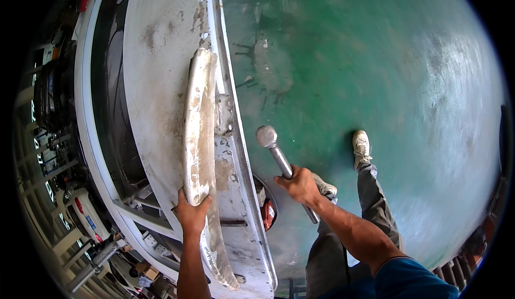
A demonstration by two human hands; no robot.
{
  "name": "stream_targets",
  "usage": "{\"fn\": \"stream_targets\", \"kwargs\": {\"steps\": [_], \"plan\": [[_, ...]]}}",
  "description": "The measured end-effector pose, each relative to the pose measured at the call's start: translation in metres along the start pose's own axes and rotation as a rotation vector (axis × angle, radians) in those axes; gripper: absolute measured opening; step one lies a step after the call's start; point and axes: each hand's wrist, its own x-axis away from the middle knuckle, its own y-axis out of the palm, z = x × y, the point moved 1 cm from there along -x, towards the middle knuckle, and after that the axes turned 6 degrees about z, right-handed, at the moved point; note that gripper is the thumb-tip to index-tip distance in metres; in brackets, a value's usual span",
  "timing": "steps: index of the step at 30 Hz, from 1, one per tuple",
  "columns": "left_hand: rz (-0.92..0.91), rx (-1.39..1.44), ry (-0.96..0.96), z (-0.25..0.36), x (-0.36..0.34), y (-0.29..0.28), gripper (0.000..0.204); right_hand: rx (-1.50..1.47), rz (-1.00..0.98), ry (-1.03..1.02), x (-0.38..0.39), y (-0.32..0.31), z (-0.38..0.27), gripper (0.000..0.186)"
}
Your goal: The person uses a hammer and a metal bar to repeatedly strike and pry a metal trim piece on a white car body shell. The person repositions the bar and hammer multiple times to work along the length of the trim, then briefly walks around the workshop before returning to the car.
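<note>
and here's my left hand point(193, 210), thumb and fingers closed over the long, curved, scuffed silver metal bar point(199, 132), below its middle, toward the end nearer me; it lies on the stained pale-grey flat table point(155, 57), long axis running away from me. my right hand point(301, 186), farther off to the bar's right, wraps the shaft of a round-headed silver metal hammer point(280, 159), whose head (forward-left of my fist) stands apart from the bar.
</note>
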Motion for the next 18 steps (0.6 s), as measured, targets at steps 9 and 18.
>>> {"fn": "stream_targets", "kwargs": {"steps": [9,18], "plan": [[0.019,-0.240,-0.052,-0.009,0.007,-0.012,0.070,0.135,0.093,-0.403,-0.011,0.011,0.021,0.026],[-0.004,-0.170,-0.039,-0.024,0.001,-0.010,0.055,-0.257,0.061,0.081,0.004,0.030,0.005,0.028]]}}
